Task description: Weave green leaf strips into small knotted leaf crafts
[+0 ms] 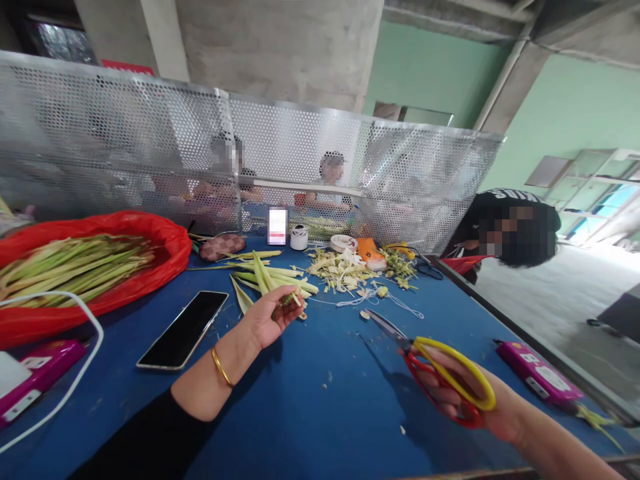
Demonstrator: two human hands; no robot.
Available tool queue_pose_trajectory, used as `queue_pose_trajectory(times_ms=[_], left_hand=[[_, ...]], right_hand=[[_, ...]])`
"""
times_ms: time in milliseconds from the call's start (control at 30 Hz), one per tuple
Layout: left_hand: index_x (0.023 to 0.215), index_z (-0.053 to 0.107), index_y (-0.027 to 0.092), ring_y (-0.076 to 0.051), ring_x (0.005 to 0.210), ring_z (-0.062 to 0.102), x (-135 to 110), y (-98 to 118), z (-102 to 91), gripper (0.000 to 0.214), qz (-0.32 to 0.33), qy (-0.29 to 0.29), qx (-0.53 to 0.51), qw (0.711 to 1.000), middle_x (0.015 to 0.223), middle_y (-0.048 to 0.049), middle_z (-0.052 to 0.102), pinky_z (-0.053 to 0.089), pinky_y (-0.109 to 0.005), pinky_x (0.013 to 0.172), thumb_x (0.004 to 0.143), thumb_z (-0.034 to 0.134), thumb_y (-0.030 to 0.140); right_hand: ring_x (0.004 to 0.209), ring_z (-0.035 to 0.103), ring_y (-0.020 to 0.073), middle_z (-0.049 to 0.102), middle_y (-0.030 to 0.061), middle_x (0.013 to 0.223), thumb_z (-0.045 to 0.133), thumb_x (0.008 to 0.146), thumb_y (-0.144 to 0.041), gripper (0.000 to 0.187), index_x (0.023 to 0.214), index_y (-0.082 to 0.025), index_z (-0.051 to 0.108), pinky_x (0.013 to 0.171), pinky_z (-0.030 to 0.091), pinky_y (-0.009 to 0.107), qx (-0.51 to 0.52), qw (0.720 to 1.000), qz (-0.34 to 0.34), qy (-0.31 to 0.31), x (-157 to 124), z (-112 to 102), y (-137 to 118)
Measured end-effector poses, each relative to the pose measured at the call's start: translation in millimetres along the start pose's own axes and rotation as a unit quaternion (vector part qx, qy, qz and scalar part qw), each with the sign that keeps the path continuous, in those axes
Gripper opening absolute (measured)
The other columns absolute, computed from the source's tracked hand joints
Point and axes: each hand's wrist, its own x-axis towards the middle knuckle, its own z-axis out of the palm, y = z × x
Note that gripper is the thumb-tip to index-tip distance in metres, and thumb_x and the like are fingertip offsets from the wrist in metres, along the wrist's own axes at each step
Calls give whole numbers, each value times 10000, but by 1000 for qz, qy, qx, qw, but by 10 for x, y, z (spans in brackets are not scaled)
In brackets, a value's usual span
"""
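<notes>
A blue table (340,413) fills the foreground, and one perforated metal screen (300,127) runs along its far edge, standing between it and two people who show dimly through the holes. A third person, in a black top (520,197), leans in at the right.

At the left sits one red bag (173,240), with more long stalks inside than can be counted, and a white cable (97,340) loops in front of it. There are two purple boxes, one at each side of the table, and two phones: a dark one (183,330) lying flat left of the left forearm, and a lit one (277,225) upright by the screen, just beside one jar (299,237). One checkered pouch (223,245) lies nearby. A heap of pale trimmings (343,273) and one orange packet (369,252) occupy the far middle; thin white string (350,303) trails in front of them.

The left hand (273,317) pinches a short stalk piece (291,300) between thumb and fingers, with several loose stalks (260,270) just beyond, overlapping. The right hand (443,393) has its fingers curled through the red and yellow handles of one pair of scissors (413,345), blades pointing toward the heap.
</notes>
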Motion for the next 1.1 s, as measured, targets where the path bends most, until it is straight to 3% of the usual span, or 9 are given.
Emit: queue_pose_trajectory(times_ms=[100, 267, 400, 667, 1100], left_hand=[[725, 642, 95, -129, 474, 645, 17, -8, -12, 105, 1, 8, 0, 1000, 581, -70, 687, 589, -216, 501, 815, 592, 73], [722, 632, 106, -124, 488, 649, 1, -2, -9, 114, 6, 8, -6, 1000, 589, -65, 687, 589, -209, 520, 822, 589, 72], [746, 638, 105, -126, 498, 652, -10, -1, 3, 88, 2, 1, -12, 1000, 594, -58, 682, 592, -215, 528, 816, 597, 71], [712, 646, 84, -122, 491, 640, 5, -24, -3, 121, -5, 0, -11, 1000, 596, -71, 680, 591, -226, 525, 816, 585, 69], [715, 652, 68, -117, 498, 636, -22, -22, 16, 159, -5, 7, -7, 1000, 598, -74, 680, 588, -221, 525, 842, 557, 74]], right_hand=[[433, 430, 58, 529, -23, 645, 679, 784, -479, 342, 949, -186, 619, 402, 429, 176, 67, 996, 6, -58, 158, 226, 14], [444, 448, 86, 539, -14, 669, 567, 860, -529, 342, 968, -204, 581, 386, 449, 207, 60, 992, 25, -111, 433, 443, -44], [391, 395, 67, 506, -29, 621, 493, 883, -581, 383, 904, -204, 560, 341, 392, 174, 47, 993, 60, -87, 564, 528, -105], [352, 339, 46, 475, -50, 580, 524, 865, -576, 380, 852, -196, 540, 311, 347, 151, 12, 998, 40, -51, 652, 644, -161], [333, 363, 33, 494, -54, 576, 530, 876, -568, 382, 884, -187, 561, 282, 330, 135, -30, 999, 9, -34, 746, 661, -116]])
